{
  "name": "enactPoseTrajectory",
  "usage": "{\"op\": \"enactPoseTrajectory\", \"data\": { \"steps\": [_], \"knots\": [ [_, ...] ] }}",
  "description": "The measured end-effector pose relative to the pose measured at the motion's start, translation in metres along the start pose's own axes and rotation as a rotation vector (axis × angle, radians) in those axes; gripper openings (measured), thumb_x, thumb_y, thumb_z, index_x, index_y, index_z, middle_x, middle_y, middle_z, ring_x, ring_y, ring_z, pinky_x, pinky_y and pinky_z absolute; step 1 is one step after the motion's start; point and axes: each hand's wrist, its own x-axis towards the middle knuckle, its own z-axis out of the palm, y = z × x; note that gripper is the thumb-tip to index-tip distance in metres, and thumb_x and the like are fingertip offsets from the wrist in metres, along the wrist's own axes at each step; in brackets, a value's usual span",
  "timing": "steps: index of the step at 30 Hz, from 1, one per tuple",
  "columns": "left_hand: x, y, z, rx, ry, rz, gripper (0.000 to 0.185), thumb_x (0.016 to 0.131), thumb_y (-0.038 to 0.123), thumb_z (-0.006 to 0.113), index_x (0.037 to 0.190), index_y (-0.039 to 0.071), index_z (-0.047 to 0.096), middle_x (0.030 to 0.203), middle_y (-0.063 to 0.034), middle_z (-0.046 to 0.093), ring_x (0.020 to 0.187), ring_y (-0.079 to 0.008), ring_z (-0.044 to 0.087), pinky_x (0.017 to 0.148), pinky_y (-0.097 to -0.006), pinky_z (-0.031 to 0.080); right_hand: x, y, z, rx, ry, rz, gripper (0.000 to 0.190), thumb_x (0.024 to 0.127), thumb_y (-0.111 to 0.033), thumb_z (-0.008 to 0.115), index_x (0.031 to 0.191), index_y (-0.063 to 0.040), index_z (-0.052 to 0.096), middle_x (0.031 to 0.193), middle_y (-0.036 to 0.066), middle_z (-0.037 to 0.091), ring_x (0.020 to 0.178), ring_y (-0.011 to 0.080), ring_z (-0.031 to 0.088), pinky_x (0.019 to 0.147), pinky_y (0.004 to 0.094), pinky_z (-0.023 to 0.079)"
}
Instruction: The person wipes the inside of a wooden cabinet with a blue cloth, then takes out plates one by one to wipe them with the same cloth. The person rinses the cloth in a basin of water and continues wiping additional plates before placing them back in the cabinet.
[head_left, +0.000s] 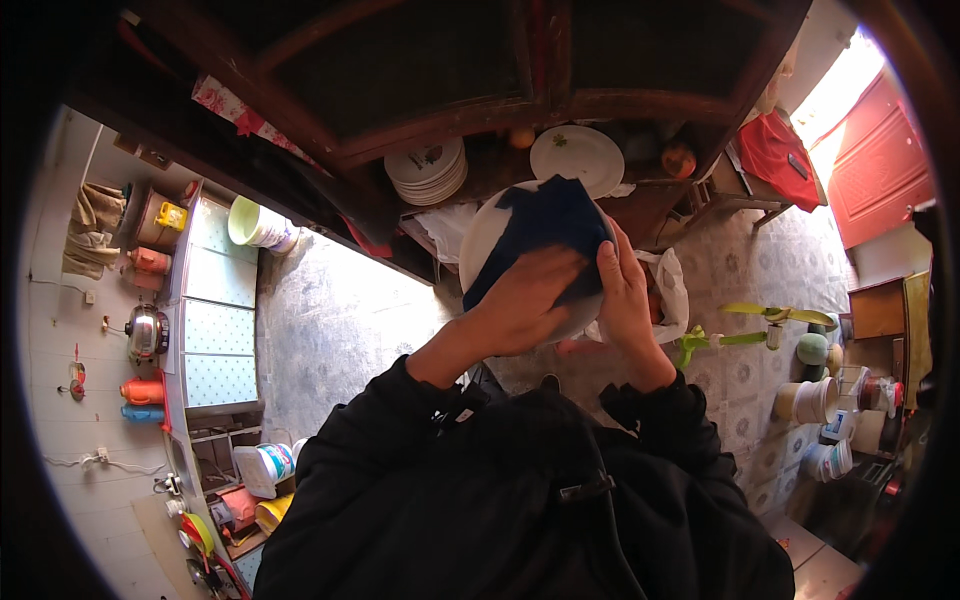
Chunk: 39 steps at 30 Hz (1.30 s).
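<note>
A white plate (477, 251) is held up in front of my chest, its face partly covered by a dark blue cloth (551, 217). My left hand (525, 296) presses the cloth against the plate, its fingers slightly blurred. At the plate's right edge, my right hand (624, 296) grips the rim, thumb on the near side. Its other fingers are mostly hidden behind the plate. Beyond my hands, a stack of white plates (426, 169) stands on the cabinet shelf. Right of the stack lies a single white plate (576, 159) with a green leaf motif.
A dark wooden cabinet (442, 124) rises directly ahead. White plastic bags (670, 289) hang or sit below the shelf. A round reddish fruit (678, 160) rests at the shelf's right. Green leafy stalks (739, 339) lie on the right-hand floor, near several buckets (806, 401). A tiled counter (220, 300) runs along the left.
</note>
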Motion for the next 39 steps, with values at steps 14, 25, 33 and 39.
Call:
{"op": "enactPoseTrajectory", "data": {
  "steps": [14, 25, 33, 39],
  "knots": [
    [-0.048, 0.021, -0.020, 0.173, -0.256, 0.083, 0.070, 0.081, 0.015, 0.078, 0.146, 0.000, 0.056, 0.147, -0.0195, 0.058, 0.140, -0.0368, 0.054, 0.117, -0.0482, 0.043, 0.016, -0.022, -0.021, 0.006, 0.057, 0.032, 0.049, 0.118, -0.034, 0.047, 0.154, -0.002, 0.052, 0.143, 0.009, 0.064, 0.128, 0.0170, 0.060, 0.111, 0.0306, 0.046],
    [0.002, 0.012, -0.014, 0.460, -0.010, -0.008, 0.054, 0.085, 0.034, 0.073, 0.133, 0.010, 0.068, 0.125, -0.0138, 0.069, 0.125, -0.0341, 0.061, 0.107, -0.0482, 0.045, 0.006, -0.014, -0.010, -0.043, -0.108, -0.024, 0.054, 0.117, -0.038, 0.047, 0.157, -0.001, 0.049, 0.142, 0.010, 0.064, 0.131, 0.0174, 0.058, 0.113, 0.0308, 0.043],
    [-0.001, -0.027, -0.027, 0.740, 0.293, -0.110, 0.055, 0.086, 0.031, 0.073, 0.134, 0.005, 0.067, 0.121, -0.0154, 0.067, 0.118, -0.0400, 0.062, 0.103, -0.0563, 0.048, -0.005, -0.022, -0.019, -0.048, 0.061, 0.021, 0.051, 0.117, -0.031, 0.049, 0.158, -0.001, 0.047, 0.139, 0.010, 0.066, 0.124, 0.0155, 0.062, 0.106, 0.0300, 0.049],
    [-0.025, -0.033, -0.030, 0.423, 0.310, -0.231, 0.054, 0.088, 0.013, 0.070, 0.140, 0.001, 0.061, 0.129, -0.0206, 0.062, 0.126, -0.0443, 0.060, 0.104, -0.0520, 0.051, -0.001, -0.023, -0.020, -0.116, 0.030, -0.013, 0.044, 0.115, -0.023, 0.049, 0.155, -0.004, 0.050, 0.137, 0.009, 0.067, 0.122, 0.0154, 0.062, 0.105, 0.0297, 0.049]
  ]
}}
